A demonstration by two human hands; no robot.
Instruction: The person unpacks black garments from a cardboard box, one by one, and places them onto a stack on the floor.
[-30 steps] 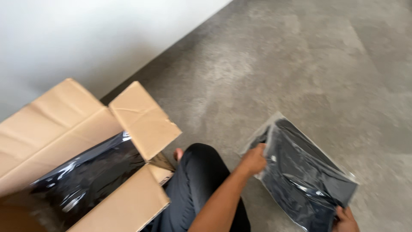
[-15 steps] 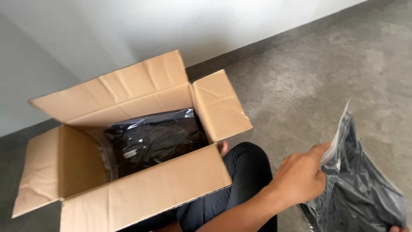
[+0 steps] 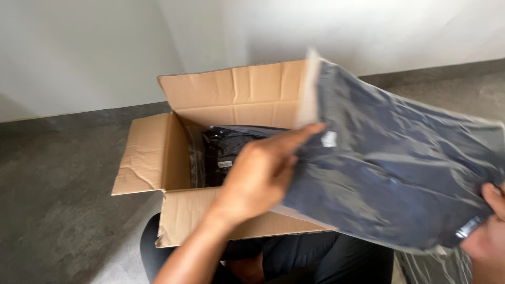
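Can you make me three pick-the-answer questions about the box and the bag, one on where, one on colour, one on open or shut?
1. Where is the bag that the hands hold?
A. Lying on the floor
B. Up in the air, over the right side of the box
C. Leaning on the wall

2. What colour is the box?
A. Brown
B. White
C. Red

3. How are the box flaps?
A. Taped shut
C. Folded open
B. Cut off

Answers: 1 B, the left hand and right hand hold it by its two ends above the box. 2 A, it is plain brown cardboard. 3 C, the flaps stand out and a dark packet shows inside.
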